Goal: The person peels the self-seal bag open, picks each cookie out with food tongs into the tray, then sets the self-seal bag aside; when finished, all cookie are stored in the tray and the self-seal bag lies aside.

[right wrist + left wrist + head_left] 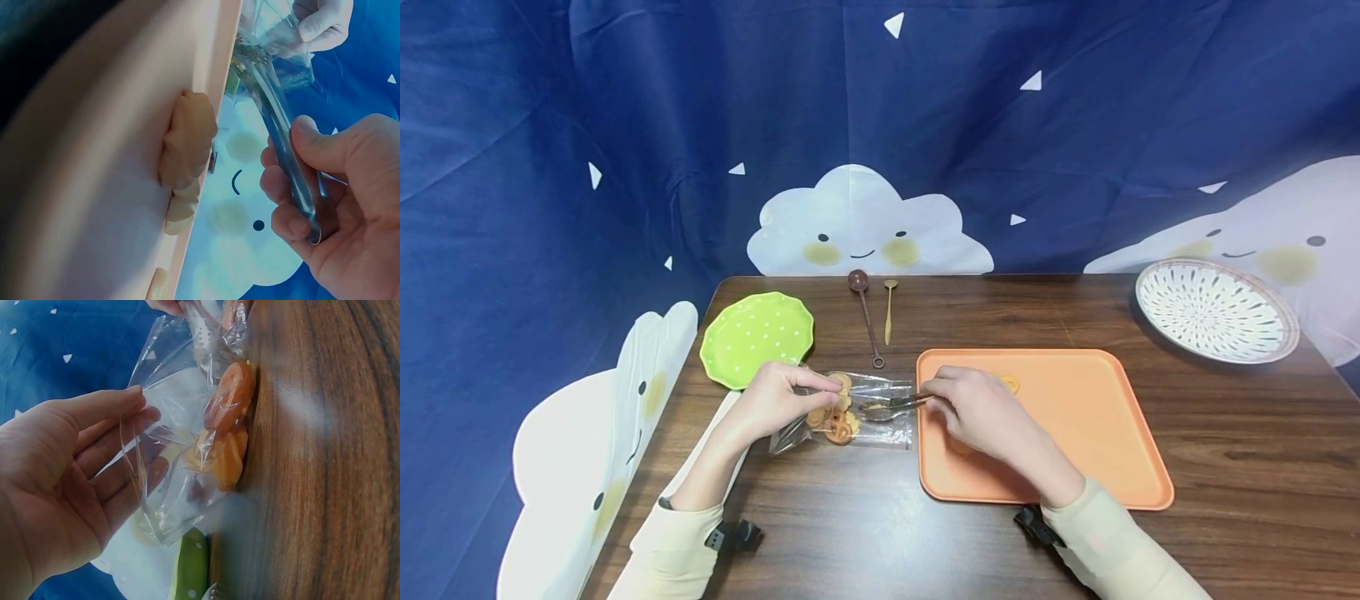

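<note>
Left of the tray lies a clear plastic bag (891, 435) with several cookies (837, 432) inside. My left hand (778, 398) pinches the bag's edge between thumb and fingers, its film showing at the fingertips (134, 400) in the left wrist view. Metal tongs (278, 119) are gripped in my right hand (977, 412), fingers wrapped round the handle. Their perforated tip (203, 344) reaches into the bag's right end, beside the cookies. The orange tray (1075, 433) sits under my right hand, with several ridged cookies (187, 140) on it, partly hidden by that hand in the head view.
A green dotted plate (758, 337) stands at the back left. Behind the bag lie a brown long-handled spoon (867, 312) and a small gold spoon (889, 312). A white patterned dish (1217, 312) is at the far right, near the table's back edge.
</note>
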Demonstrator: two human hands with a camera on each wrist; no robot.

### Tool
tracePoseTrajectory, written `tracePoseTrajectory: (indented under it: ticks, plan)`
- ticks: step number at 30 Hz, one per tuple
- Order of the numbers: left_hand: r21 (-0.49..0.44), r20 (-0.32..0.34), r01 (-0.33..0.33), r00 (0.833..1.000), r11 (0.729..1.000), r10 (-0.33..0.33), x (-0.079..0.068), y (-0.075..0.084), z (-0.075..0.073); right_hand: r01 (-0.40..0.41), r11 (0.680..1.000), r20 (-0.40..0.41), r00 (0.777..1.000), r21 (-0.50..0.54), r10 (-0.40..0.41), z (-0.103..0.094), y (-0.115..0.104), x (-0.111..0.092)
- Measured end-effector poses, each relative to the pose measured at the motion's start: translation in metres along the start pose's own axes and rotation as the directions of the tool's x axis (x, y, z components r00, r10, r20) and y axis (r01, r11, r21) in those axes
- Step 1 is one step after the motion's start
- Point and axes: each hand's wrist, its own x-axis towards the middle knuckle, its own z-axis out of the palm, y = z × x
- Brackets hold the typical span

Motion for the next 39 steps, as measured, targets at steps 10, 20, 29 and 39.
tracePoseTrajectory:
  ticks: [10, 20, 29, 39]
  plan:
    - [0.003, 0.002, 0.011, 1.0, 1.0, -0.011, -0.001, 0.0, -0.001, -0.024, 1.0, 0.008, 1.0, -0.015, 0.024, -0.01, 0.006, 0.001]
    - [-0.004, 0.006, 0.024, 1.0, 1.0, -0.024, -0.002, -0.001, -0.003, -0.061, 0.998, 0.041, 0.997, 0.009, 0.061, -0.036, 0.024, -0.005]
    - [-0.015, 0.009, 0.015, 1.0, 1.0, -0.015, -0.001, -0.004, -0.001, -0.102, 0.994, 0.03, 0.994, -0.029, 0.103, -0.066, 0.055, -0.032]
    - [0.01, 0.011, 0.006, 1.0, 1.0, -0.006, -0.001, -0.005, -0.001, -0.162, 0.986, 0.026, 0.986, -0.039, 0.163, -0.088, 0.091, -0.052]
